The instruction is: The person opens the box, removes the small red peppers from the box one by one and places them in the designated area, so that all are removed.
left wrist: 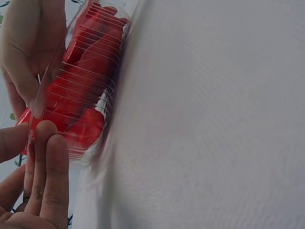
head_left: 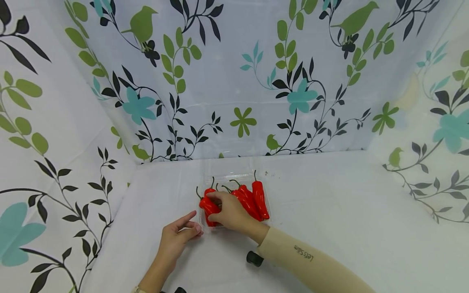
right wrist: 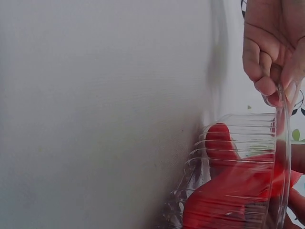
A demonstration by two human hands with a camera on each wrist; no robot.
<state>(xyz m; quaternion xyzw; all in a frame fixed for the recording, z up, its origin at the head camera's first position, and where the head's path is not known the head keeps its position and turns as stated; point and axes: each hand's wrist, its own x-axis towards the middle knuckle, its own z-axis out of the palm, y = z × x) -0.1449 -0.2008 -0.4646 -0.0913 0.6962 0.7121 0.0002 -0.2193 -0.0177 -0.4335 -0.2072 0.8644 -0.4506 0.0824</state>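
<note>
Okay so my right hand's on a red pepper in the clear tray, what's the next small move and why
Probably lift that pepper clear of the tray. The right hand already grips it at the tray's left end, and the left hand rests with straight fingers against the near corner, steadying it.

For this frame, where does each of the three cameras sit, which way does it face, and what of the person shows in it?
Head: worn high, looking forward and down at the white table; shows the left hand, right hand and sleeved forearm over the clear tray of red peppers.
Left wrist: low beside the tray, looking along the table; shows left fingers.
Right wrist: low on the tray's other side; shows right fingers at its rim.
Shared: all show tray and peppers.
</note>
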